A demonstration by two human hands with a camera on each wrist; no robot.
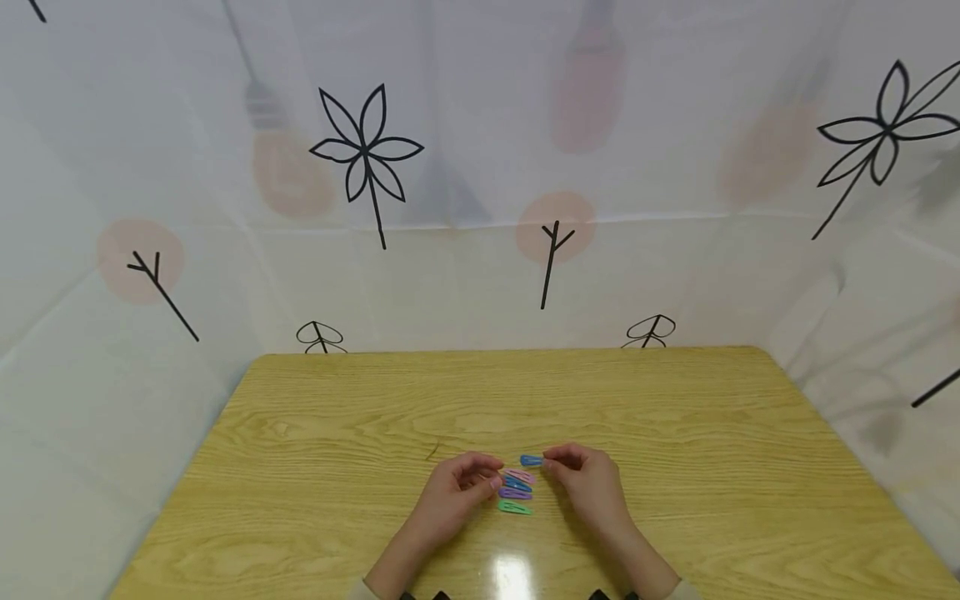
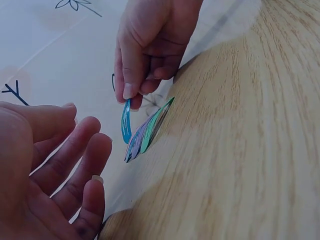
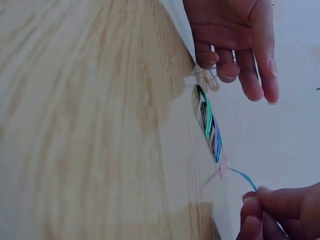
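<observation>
My right hand (image 1: 588, 482) pinches one end of a blue snap hair clip (image 1: 531, 460) between thumb and fingertips. The clip's rounded end points left, toward my left hand. In the left wrist view this blue clip (image 2: 126, 122) hangs from the fingertips. Below it on the table lie several more clips in a column: a pink clip (image 1: 521, 476), another blue clip (image 1: 517, 484), a purple clip (image 1: 515, 493) and, a little apart at the near end, a green clip (image 1: 514, 507). Left of the column, my left hand (image 1: 459, 487) holds nothing, its fingers loosely bent close to the clips.
The clips lie on a wood-grain table (image 1: 337, 417). A white cloth (image 1: 465, 283) with printed flowers and twigs hangs behind the table and along its sides. Light glares off the table's near part, between my forearms.
</observation>
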